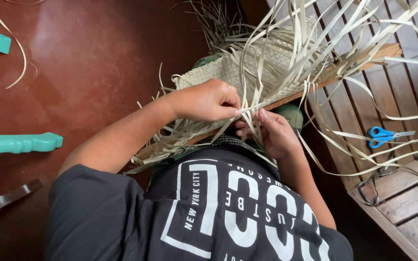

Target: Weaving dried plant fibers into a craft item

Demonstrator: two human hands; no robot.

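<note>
Just one view here, a head-worn cam looking almost straight down the wearer's front, so the dark printed t-shirt (209, 212) fills the 6 o'clock edge, upside down to us. It sits really close: the forearms take up the middle. The reddish-brown polished floor (88, 58) runs off toward 10 o'clock, and the slatted wooden bench (407, 193) lies at 3 to 4 o'clock.

Woven mat (247, 67) was pale straw, checkered plait; loose strips (344, 53) same cream. Scissors (385, 136) blue-handled. Floor (97, 58) glossy red-brown. Shirt (204, 212) charcoal, white lettering.
</note>
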